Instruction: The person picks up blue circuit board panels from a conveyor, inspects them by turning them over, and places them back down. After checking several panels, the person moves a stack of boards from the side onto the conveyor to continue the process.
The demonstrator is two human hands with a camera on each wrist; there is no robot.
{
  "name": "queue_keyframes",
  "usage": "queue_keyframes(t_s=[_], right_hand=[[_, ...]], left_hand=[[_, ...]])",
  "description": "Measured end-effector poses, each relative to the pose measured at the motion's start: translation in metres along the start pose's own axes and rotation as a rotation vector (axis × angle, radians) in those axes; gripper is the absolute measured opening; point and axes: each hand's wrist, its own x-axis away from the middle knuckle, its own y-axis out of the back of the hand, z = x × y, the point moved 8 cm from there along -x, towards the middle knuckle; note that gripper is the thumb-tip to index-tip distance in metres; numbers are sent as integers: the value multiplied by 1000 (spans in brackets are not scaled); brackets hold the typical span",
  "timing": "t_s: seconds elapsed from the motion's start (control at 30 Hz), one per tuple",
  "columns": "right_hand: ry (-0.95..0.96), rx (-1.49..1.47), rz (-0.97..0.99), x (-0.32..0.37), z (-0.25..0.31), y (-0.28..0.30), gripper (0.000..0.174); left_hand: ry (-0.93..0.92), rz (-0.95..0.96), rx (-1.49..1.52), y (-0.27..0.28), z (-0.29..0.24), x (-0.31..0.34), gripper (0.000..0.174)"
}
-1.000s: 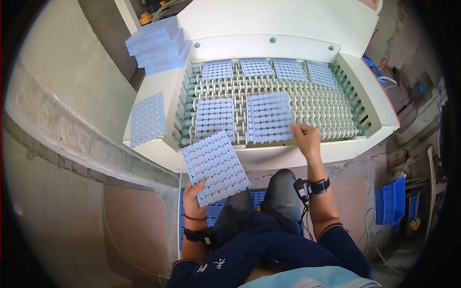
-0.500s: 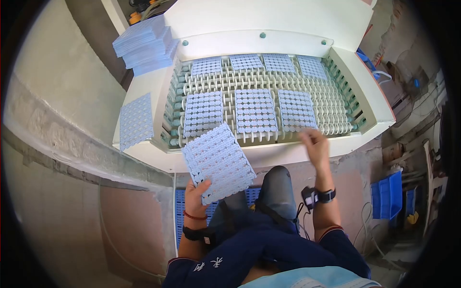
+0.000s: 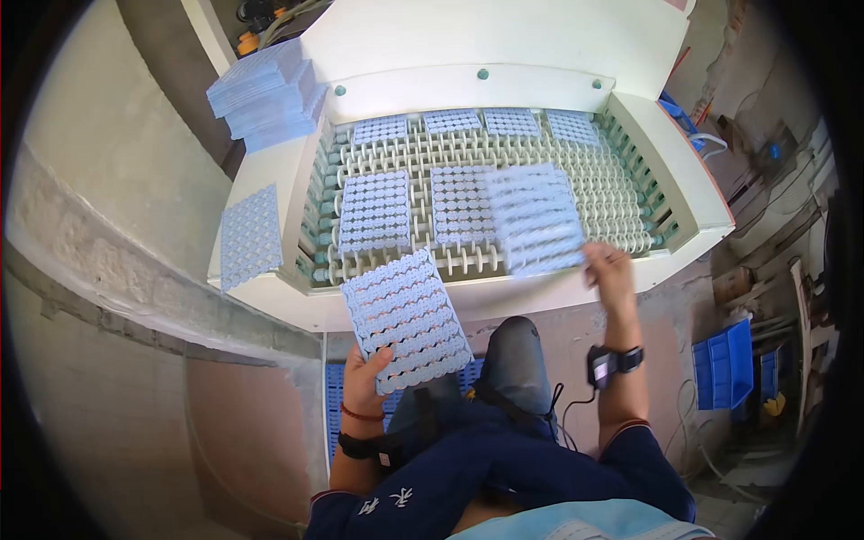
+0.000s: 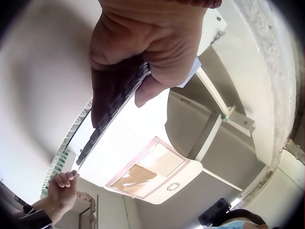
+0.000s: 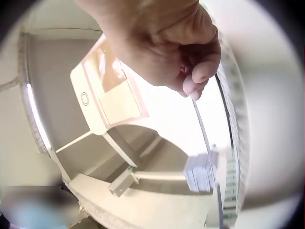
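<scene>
In the head view my left hand [image 3: 364, 373] grips the lower left corner of a light-blue perforated panel [image 3: 409, 315], thumb on top, tilted in front of the machine. The left wrist view shows the dark scalloped edge [image 4: 112, 112] of what it holds between thumb and fingers. My right hand [image 3: 612, 274] pinches the lower right corner of another such panel [image 3: 537, 220], motion-blurred over the rollers and overlapping its neighbour. That panel appears as a thin strip [image 5: 201, 121] under the pinching fingertips in the right wrist view.
Two panels, left [image 3: 374, 211] and middle [image 3: 461, 205], lie on the white wheeled rollers [image 3: 621, 202], with several more in a row behind. A stack of panels [image 3: 265, 94] and a loose panel [image 3: 252, 238] sit on the machine's left side. Blue bins [image 3: 723, 364] stand at right.
A third front panel appeared on the rollers by half a second ago; now a blurred panel in my right hand covers that spot. The back row has slid slightly farther away.
</scene>
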Motion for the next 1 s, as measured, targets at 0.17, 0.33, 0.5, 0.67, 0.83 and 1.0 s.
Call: queue_keyframes(t_s=[0.17,0.33,0.5,0.67,0.83,1.0], right_hand=[[68,142,-222,-58,1,117,18],[215,816,-377,-65,2,154,18],[273,631,-240,-30,15,76,13],[-180,73,395,52,-13,-81,22],[-315,-201,683,105,-32,-156,17],[-374,-190,643,111,-38,-159,15]], left_hand=[[52,28,-28,15,8,0,40],[54,68,11,4,7,0,41],[64,34,13,-1,8,1,41],[120,127,5,-4,23,-6,41],[102,95,-19,-7,20,-4,40],[115,79,-17,1,20,-4,39]])
